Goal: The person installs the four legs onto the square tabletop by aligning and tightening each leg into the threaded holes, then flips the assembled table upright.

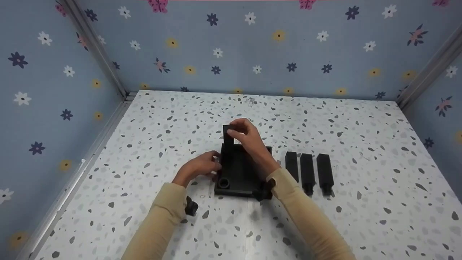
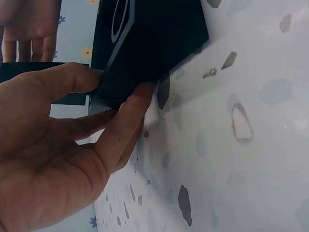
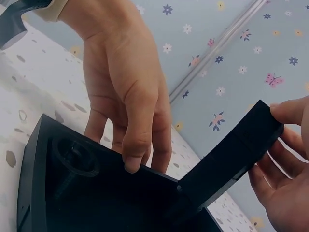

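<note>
The head view alone shows three bars lying side by side on the worktop, right of the base, which sits mid-worktop. A round socket marks its near-left corner. The right hand pinches the top of a post standing upright at the base's far-left corner, wrist arched above the base. The left hand grips the base's left edge; the left wrist view shows its fingers curled against the side, thumb on top. The right wrist view shows the post meeting the base. No writing is legible.
</note>
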A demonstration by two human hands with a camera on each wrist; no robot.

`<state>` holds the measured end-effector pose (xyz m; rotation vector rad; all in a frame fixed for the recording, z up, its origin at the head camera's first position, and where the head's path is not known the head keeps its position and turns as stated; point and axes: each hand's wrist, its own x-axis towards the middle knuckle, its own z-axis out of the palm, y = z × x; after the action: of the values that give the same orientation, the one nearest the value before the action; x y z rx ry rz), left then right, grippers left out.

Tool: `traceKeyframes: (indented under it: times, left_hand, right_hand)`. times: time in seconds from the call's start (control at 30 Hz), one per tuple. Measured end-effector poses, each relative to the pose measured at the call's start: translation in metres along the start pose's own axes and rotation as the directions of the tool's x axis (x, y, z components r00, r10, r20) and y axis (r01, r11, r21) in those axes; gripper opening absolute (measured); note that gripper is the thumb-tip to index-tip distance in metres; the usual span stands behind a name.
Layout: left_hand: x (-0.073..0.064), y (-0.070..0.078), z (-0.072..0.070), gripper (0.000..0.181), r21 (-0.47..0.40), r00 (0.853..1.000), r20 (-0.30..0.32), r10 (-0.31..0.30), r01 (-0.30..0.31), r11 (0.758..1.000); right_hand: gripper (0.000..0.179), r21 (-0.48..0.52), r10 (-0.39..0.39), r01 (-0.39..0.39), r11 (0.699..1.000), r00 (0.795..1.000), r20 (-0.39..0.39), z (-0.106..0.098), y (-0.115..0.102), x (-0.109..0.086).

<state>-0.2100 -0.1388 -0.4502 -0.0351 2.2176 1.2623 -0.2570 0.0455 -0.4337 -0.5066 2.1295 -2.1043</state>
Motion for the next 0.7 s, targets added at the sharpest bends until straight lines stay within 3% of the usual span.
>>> traceKeyframes:
  times: [0.33,0.53,0.7]
  left_hand:
    - [0.0,0.001,0.001,0.056,0.03,1.0,-0.007,0.001,0.0,1.0]
    - [0.0,0.001,0.001,0.056,0.022,1.0,-0.008,0.009,-0.008,1.0]
    - [0.001,0.0,0.001,0.056,0.02,1.0,-0.007,0.008,-0.007,1.0]
  right_hand:
    - [0.035,-0.088,-0.069,0.062,0.994,0.994,-0.087,0.006,-0.001,-0.005]
    - [0.037,-0.088,-0.037,0.029,0.996,0.995,-0.091,0.011,-0.028,-0.018]
    - [0.029,-0.091,-0.031,0.019,0.996,0.991,-0.132,0.013,-0.029,-0.017]
